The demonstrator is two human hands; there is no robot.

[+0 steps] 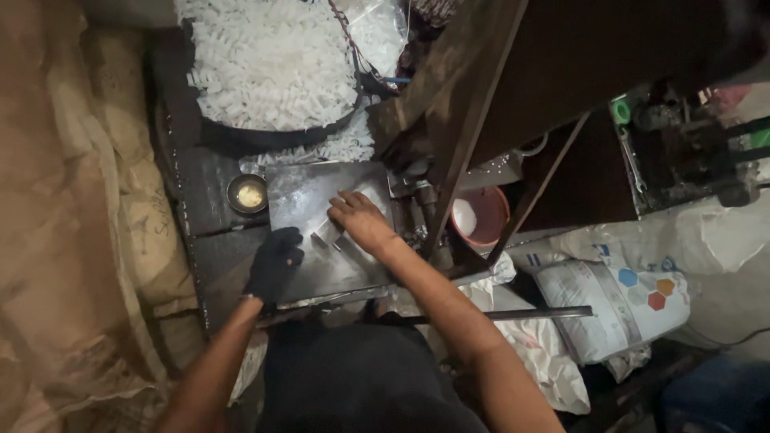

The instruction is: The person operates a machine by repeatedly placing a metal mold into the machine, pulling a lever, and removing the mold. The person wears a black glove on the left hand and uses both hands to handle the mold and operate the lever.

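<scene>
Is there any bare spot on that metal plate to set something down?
Yes: the plate's upper-left part, between the small round tin and the right hand. Crowded lower down, where the gloved left hand rests; white pieces fill the basin behind.

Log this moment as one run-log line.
left hand: gloved, on metal plate | right hand: bare, flat on plate | white pieces: heaped in tub behind

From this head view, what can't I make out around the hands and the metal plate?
- Head view: whatever lies under the right hand is covered by it.
- Gloved left hand hides its fingertips' contact with the metal plate.
- Small white pieces: too small to identify.
- Small tin: contents blurred.
</scene>
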